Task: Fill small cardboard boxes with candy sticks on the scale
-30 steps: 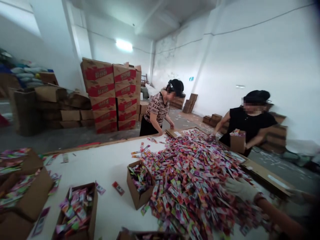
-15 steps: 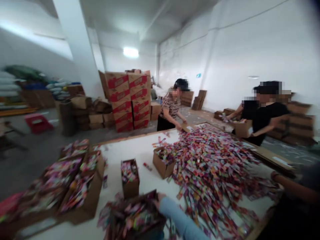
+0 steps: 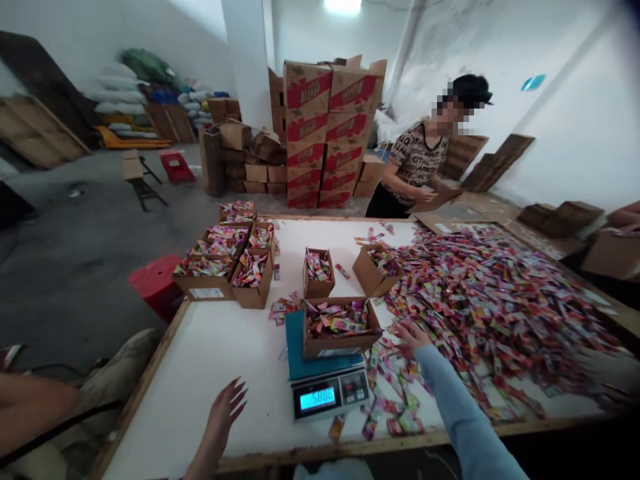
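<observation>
A cardboard box [image 3: 340, 344] full of small colourful packets rests on the teal plate of a digital scale [image 3: 330, 396] with a lit display. My left hand [image 3: 229, 404] hovers over the white table left of the scale, fingers spread, holding nothing. Just right of the box, my right hand [image 3: 411, 337] reaches toward the edge of the large packet pile [image 3: 475, 287]; its fingers look apart and nothing shows in them. Two smaller filled boxes, one narrow [image 3: 319, 286] and one tilted [image 3: 371, 275], stand behind the scale.
Filled boxes [image 3: 253, 297] cluster at the table's [image 3: 200, 360] back left, beside a red stool [image 3: 155, 283]. Across the table a person [image 3: 415, 157] handles flat cardboard. A co-worker's box [image 3: 613, 253] is at the far right; someone's limbs show at the left edge.
The view has turned left and down, bringing the scale and my left hand clearly into sight. My right hand has left the box's edge and is over the loose packets.
</observation>
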`<act>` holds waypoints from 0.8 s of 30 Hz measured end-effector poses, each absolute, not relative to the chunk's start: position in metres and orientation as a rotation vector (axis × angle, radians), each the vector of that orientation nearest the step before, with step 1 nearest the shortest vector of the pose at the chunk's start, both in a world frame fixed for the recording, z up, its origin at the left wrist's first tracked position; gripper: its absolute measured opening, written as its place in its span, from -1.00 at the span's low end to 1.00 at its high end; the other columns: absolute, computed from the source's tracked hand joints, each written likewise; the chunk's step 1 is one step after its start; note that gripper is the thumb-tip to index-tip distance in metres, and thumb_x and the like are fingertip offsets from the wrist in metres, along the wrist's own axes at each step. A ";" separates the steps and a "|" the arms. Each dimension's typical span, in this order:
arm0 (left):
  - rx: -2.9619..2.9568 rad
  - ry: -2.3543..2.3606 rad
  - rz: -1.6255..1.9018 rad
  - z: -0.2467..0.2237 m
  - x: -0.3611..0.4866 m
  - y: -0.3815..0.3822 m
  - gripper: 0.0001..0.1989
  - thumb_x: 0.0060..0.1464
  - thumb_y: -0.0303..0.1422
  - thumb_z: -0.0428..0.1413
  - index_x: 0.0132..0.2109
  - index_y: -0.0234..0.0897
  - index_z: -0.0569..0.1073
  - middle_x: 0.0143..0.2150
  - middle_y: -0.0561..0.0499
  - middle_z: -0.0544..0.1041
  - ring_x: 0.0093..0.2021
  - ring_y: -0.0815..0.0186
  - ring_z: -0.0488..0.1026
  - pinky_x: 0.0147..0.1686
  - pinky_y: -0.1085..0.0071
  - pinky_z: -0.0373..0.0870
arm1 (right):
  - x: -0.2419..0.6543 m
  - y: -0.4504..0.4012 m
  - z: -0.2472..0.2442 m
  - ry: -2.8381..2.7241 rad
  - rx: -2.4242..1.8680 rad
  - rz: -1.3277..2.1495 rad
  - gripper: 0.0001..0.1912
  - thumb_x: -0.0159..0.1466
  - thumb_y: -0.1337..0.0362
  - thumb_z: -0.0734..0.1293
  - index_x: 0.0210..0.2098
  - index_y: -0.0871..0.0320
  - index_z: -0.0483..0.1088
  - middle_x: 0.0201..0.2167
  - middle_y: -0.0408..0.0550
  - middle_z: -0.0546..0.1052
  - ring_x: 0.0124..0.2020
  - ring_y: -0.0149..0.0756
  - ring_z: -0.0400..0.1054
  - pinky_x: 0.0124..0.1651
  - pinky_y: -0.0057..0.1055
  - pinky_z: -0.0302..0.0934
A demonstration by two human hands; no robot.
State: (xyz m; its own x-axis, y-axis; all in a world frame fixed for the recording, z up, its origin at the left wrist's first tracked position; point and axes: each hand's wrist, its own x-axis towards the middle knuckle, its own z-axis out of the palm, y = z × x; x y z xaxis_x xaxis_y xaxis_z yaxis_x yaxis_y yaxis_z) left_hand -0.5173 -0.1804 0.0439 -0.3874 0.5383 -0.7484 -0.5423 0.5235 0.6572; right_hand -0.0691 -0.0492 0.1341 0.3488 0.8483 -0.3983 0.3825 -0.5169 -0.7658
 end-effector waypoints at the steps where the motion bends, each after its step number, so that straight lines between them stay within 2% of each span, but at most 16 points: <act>1: -0.026 1.617 1.148 0.040 -0.522 -0.187 -0.69 0.10 -0.34 0.01 -0.02 -0.32 0.41 0.17 -0.29 0.36 0.14 0.04 0.31 0.11 0.10 0.26 | -0.069 -0.051 0.135 -1.042 -2.044 1.093 -0.47 0.21 0.04 0.14 0.09 0.20 0.15 -0.15 0.13 0.46 -0.61 -0.51 0.35 -0.65 -0.58 0.16; 6: -0.060 1.624 1.160 0.039 -0.521 -0.201 -0.70 0.11 -0.37 0.01 -0.02 -0.31 0.43 0.15 -0.29 0.38 0.11 0.06 0.34 0.08 0.11 0.29 | -0.074 -0.048 0.140 -0.977 -2.005 1.162 -0.50 0.18 0.08 0.19 0.05 0.19 0.19 -0.14 0.12 0.45 -0.62 -0.52 0.34 -0.67 -0.59 0.12; 13: -0.043 1.544 1.211 0.060 -0.493 -0.198 -0.72 0.12 -0.36 0.00 -0.05 -0.35 0.44 0.15 -0.32 0.38 0.11 0.05 0.34 0.11 0.11 0.27 | -0.082 -0.030 0.144 -1.084 -1.939 1.150 -0.54 0.11 0.12 0.27 -0.04 0.19 0.28 -0.34 -0.02 0.50 -0.52 -0.38 0.41 -0.55 -0.49 0.26; 17: -0.049 1.549 1.234 0.067 -0.482 -0.199 -0.73 0.11 -0.38 0.00 -0.07 -0.34 0.46 0.14 -0.31 0.39 0.10 0.05 0.36 0.08 0.13 0.31 | -0.079 -0.018 0.147 -1.217 -1.953 1.037 -0.53 0.12 0.13 0.23 -0.04 0.26 0.29 -0.29 0.04 0.49 -0.49 -0.34 0.41 -0.51 -0.43 0.31; 20: -0.072 1.593 1.238 0.068 -0.476 -0.198 -0.73 0.10 -0.38 0.01 -0.07 -0.33 0.46 0.13 -0.30 0.40 0.09 0.05 0.36 0.06 0.14 0.33 | -0.073 -0.008 0.151 -1.287 -1.946 0.932 -0.54 0.10 0.18 0.24 -0.04 0.28 0.29 -0.26 0.06 0.49 -0.45 -0.34 0.40 -0.39 -0.38 0.34; 24: -0.079 1.607 1.264 0.067 -0.462 -0.193 -0.71 0.11 -0.38 0.01 -0.04 -0.32 0.44 0.13 -0.30 0.40 0.10 0.05 0.36 0.07 0.13 0.32 | -0.076 0.002 0.165 -1.672 -1.837 0.688 -0.65 0.13 0.20 0.21 -0.14 0.23 0.37 -0.38 -0.01 0.51 -0.46 -0.34 0.36 -0.29 -0.35 0.32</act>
State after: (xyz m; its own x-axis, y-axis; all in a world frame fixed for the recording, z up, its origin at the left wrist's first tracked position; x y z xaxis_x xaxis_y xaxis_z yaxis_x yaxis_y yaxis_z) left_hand -0.4619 -0.1928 0.0670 -0.4550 0.5055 -0.7331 -0.5935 0.4416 0.6729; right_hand -0.0760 0.0018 0.1646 0.0923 0.9957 -0.0039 0.7102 -0.0685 -0.7007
